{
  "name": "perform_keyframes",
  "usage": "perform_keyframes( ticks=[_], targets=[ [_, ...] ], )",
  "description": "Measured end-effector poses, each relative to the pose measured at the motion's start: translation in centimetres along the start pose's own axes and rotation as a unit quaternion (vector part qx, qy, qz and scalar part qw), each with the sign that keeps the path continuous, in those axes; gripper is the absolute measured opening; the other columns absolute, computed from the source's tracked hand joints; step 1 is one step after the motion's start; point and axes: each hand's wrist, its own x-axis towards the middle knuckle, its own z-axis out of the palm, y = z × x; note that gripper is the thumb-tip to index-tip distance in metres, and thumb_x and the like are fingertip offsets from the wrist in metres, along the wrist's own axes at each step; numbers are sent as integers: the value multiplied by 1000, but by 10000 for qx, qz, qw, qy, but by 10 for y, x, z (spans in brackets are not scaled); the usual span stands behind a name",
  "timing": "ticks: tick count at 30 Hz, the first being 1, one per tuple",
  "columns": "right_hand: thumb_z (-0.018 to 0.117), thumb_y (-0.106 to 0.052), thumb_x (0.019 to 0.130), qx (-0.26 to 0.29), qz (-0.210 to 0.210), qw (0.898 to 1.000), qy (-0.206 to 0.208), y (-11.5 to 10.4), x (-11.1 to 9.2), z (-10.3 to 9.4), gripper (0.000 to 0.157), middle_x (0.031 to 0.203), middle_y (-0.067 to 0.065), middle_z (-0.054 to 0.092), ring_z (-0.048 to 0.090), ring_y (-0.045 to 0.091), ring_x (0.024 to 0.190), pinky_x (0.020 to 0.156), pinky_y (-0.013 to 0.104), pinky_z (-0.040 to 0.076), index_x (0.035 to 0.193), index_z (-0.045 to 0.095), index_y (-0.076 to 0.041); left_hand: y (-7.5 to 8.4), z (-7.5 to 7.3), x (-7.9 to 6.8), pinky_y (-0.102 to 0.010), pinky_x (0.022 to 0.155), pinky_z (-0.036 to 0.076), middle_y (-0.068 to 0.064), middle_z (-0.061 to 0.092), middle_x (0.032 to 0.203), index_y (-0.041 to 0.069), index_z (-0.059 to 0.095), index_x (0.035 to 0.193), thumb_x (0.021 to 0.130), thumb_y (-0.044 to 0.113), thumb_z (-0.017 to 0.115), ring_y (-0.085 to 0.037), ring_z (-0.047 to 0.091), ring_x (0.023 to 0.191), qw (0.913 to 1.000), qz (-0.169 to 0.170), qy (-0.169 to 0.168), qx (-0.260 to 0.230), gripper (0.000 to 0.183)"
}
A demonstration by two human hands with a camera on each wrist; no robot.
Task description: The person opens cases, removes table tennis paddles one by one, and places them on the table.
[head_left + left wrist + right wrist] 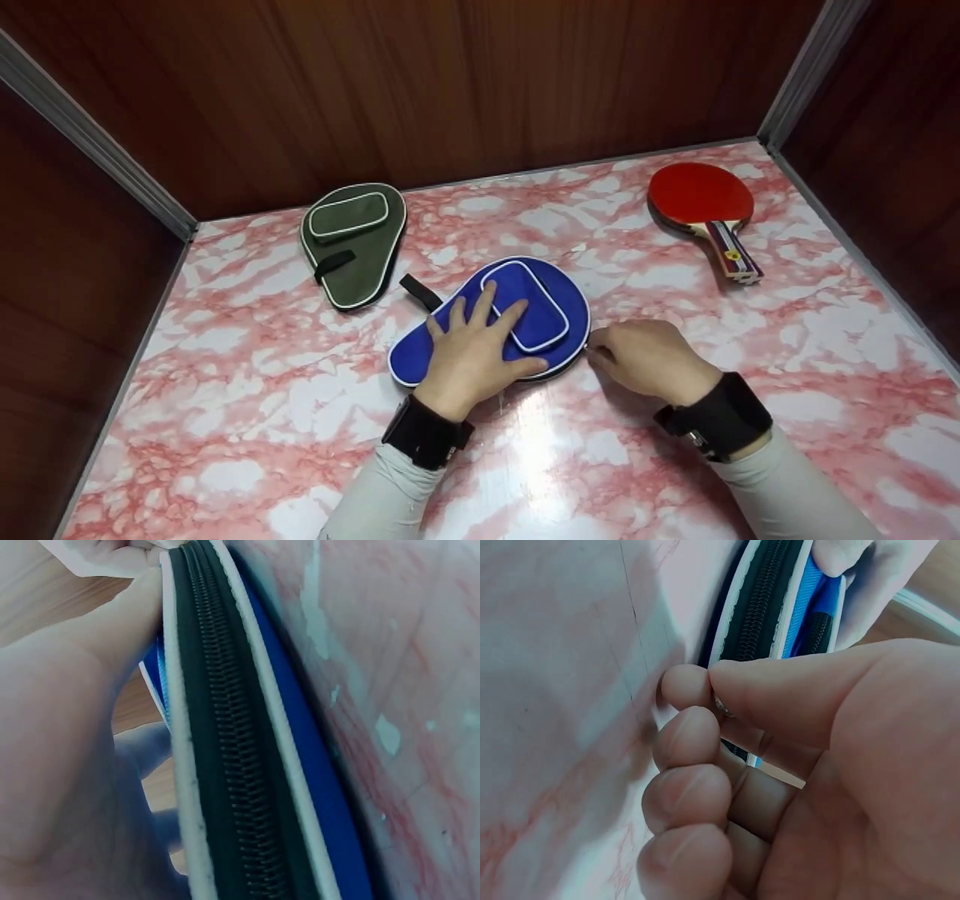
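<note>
A blue table tennis paddle case (536,311) with white piping and a zipped front pocket lies flat, its round end towards the right. My left hand (469,356) rests on top of it with fingers spread, the thumb near the front rim. At the right edge of the case, my right hand (649,356) pinches the zipper pull (721,706) between thumb and index finger, the other fingers curled. Most of the pull is hidden by the fingertips. In the left wrist view the zipper teeth (232,735) are meshed along the side nearest me.
A green paddle case (364,255) with a black strap lies at the back left. At the back right is a red table tennis paddle (701,195), handle towards me. Wooden panels (480,90) wall in the marbled pink-and-white table (247,420) behind and at both sides.
</note>
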Motion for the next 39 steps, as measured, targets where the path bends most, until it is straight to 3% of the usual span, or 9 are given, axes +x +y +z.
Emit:
perform_keyframes(
  ticks=[6, 11, 16, 22, 26, 39],
  targets=[
    [75, -24, 104, 86, 99, 9999, -4, -3, 4, 0, 16, 74, -4, 67, 69, 24, 72, 63, 51, 53, 88, 77, -21, -27, -21, -4, -81, 123, 16, -16, 9, 184, 37, 43, 171, 98, 57, 79, -52, 25, 161, 9960, 536, -415, -590, 84],
    [72, -21, 104, -21, 310, 9991, 288, -1, 8, 2, 25, 66, -3, 57, 63, 24, 66, 60, 51, 50, 79, 70, -18, -43, -32, -9, -78, 121, 26, -15, 24, 181, 37, 47, 169, 97, 42, 84, -44, 32, 161, 9943, 472, -436, -850, 81],
    [65, -17, 104, -222, 713, 9955, 591, 11, 19, 2, 31, 65, 5, 58, 65, 34, 64, 57, 57, 51, 73, 63, -13, -38, -31, -8, -70, 121, 35, -19, 29, 177, 36, 39, 173, 99, 36, 83, -50, 33, 158, 9886, 896, -461, -1121, 86],
    [64, -14, 100, -518, 1072, 9927, 196, 25, 42, -7, 21, 76, 18, 69, 70, 45, 75, 65, 64, 56, 81, 70, -5, -33, -32, -9, -56, 130, 29, -18, 33, 177, 25, 62, 159, 99, 34, 83, -43, 30, 163, 9839, 1191, -712, -1126, 64],
    [64, -14, 99, -575, 1141, 9918, 6, 28, 46, -11, 20, 77, 19, 70, 71, 45, 76, 65, 64, 56, 81, 69, -6, -28, -31, -8, -58, 130, 28, -22, 30, 177, 24, 64, 158, 102, 39, 79, -46, 30, 162, 9861, 1259, -692, -832, 60],
    [60, -15, 103, -375, 1091, 9923, 452, 14, 27, -1, 29, 73, 14, 67, 70, 42, 73, 63, 62, 55, 75, 66, -9, -25, -29, -9, -70, 122, 35, -20, 32, 177, 26, 64, 158, 102, 39, 80, -50, 35, 159, 9894, 1124, -597, -697, 59]
  ],
)
